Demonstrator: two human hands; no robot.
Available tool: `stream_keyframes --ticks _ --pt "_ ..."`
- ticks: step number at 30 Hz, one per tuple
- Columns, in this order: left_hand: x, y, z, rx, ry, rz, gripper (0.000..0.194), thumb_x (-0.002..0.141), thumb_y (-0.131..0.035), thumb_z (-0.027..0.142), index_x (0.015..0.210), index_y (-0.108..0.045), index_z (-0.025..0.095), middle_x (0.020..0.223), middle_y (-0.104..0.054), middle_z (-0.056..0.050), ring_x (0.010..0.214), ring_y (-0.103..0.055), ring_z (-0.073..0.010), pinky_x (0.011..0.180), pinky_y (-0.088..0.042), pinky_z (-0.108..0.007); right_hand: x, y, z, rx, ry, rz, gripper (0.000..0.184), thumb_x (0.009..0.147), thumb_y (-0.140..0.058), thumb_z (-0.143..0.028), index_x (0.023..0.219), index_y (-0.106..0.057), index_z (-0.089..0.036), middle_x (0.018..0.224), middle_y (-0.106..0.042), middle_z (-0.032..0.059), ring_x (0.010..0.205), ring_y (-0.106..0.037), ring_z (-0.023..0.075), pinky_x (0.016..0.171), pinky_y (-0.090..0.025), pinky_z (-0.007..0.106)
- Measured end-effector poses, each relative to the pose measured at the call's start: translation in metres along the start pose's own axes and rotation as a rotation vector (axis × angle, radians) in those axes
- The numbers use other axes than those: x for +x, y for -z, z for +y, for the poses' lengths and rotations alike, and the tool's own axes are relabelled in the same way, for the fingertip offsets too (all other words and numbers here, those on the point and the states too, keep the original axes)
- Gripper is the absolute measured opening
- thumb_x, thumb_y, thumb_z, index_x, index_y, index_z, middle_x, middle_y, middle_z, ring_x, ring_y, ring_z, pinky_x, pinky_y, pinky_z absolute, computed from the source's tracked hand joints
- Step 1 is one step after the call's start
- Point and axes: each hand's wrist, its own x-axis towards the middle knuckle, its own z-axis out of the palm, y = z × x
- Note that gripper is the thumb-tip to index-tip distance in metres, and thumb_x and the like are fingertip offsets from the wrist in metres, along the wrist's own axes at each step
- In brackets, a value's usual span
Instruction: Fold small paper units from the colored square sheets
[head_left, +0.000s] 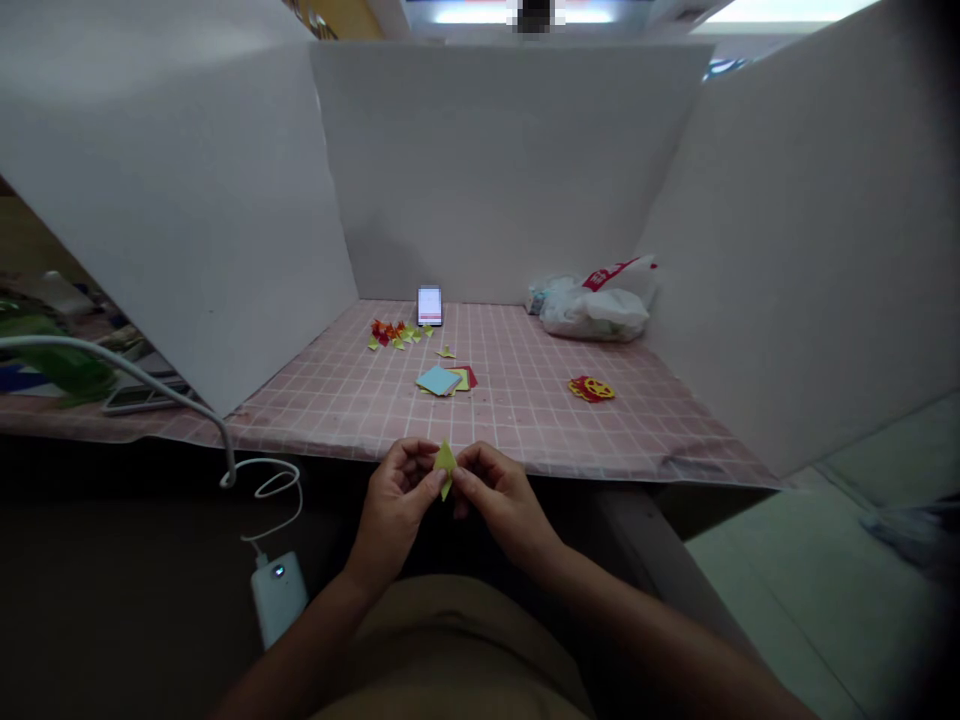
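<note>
My left hand point(396, 495) and my right hand point(496, 492) meet just below the front edge of the pink checked table point(525, 410). Both pinch a small folded yellow-green paper piece point(445, 463) between their fingertips. Further back on the table lies a small stack of coloured paper squares point(444, 380), blue on top. A cluster of small folded paper pieces point(397, 333), red, orange and yellow, lies near the back.
A phone point(430, 305) with a lit screen leans against the white back panel. A white plastic bag point(596, 303) sits at the back right. A red and yellow paper cutout point(592, 389) lies at the right. A power bank point(279, 597) with a white cable rests at my left.
</note>
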Motion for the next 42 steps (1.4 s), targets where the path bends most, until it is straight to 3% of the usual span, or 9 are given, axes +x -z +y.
stream_keyframes --ticks 4,8,15,24,27,31,42 --pt "-0.002 -0.002 0.0 0.01 0.009 -0.006 0.026 0.078 -0.074 0.028 0.098 -0.062 0.018 0.082 -0.068 0.0 0.075 -0.063 -0.0131 0.071 -0.049 -0.023 -0.001 0.001 -0.002 -0.008 0.021 0.02 0.024 0.085 -0.066 -0.039 0.077 -0.057 -0.018 0.071 -0.057 -0.0022 0.055 -0.052 0.0087 0.053 -0.044 0.023" --pt "-0.002 -0.001 -0.002 0.074 0.028 -0.048 0.017 0.082 -0.07 0.032 0.085 -0.068 0.015 0.073 -0.066 0.0 0.067 -0.059 -0.0123 0.068 -0.047 -0.024 -0.001 0.002 -0.003 0.002 0.059 0.017 0.022 0.086 -0.065 -0.037 0.078 -0.057 -0.018 0.07 -0.059 -0.0016 0.055 -0.052 0.009 0.053 -0.044 0.023" --pt "-0.002 0.003 0.0 0.169 -0.022 -0.001 0.018 0.079 -0.073 0.034 0.076 -0.068 0.016 0.069 -0.065 0.0 0.065 -0.058 -0.0132 0.065 -0.046 -0.024 0.001 0.003 -0.004 -0.059 0.097 0.018 0.018 0.085 -0.065 -0.036 0.081 -0.06 -0.019 0.075 -0.059 -0.0009 0.058 -0.053 0.0099 0.054 -0.045 0.024" --pt "-0.003 -0.002 0.0 0.043 0.049 -0.051 0.019 0.082 -0.07 0.033 0.073 -0.066 0.016 0.068 -0.064 0.0 0.064 -0.056 -0.0113 0.065 -0.044 -0.022 -0.001 0.003 -0.009 -0.027 0.065 -0.009 0.02 0.086 -0.065 -0.037 0.082 -0.059 -0.018 0.072 -0.06 -0.0009 0.059 -0.055 0.0102 0.055 -0.045 0.023" --pt "-0.003 -0.003 -0.003 -0.031 0.108 -0.076 0.021 0.083 -0.068 0.034 0.075 -0.066 0.015 0.067 -0.063 0.0 0.064 -0.054 -0.0112 0.064 -0.044 -0.022 0.0 0.003 -0.01 -0.006 0.031 -0.017 0.023 0.086 -0.065 -0.039 0.079 -0.057 -0.018 0.068 -0.059 -0.0018 0.057 -0.054 0.01 0.055 -0.044 0.023" --pt "0.001 -0.003 -0.005 -0.002 0.089 -0.068 0.02 0.083 -0.069 0.036 0.08 -0.068 0.015 0.071 -0.064 -0.001 0.066 -0.056 -0.0117 0.065 -0.045 -0.022 0.004 0.005 -0.006 0.022 -0.033 -0.025 0.025 0.086 -0.065 -0.038 0.078 -0.054 -0.018 0.067 -0.059 -0.0018 0.056 -0.053 0.0093 0.054 -0.043 0.023" --pt "0.006 -0.009 -0.008 -0.012 0.043 -0.038 0.014 0.079 -0.073 0.026 0.087 -0.066 0.017 0.081 -0.067 0.0 0.074 -0.06 -0.0125 0.072 -0.048 -0.023 0.008 0.007 0.002 0.028 0.074 0.068 0.013 0.083 -0.067 -0.029 0.085 -0.057 -0.021 0.078 -0.057 -0.0012 0.064 -0.054 0.0106 0.055 -0.047 0.023"
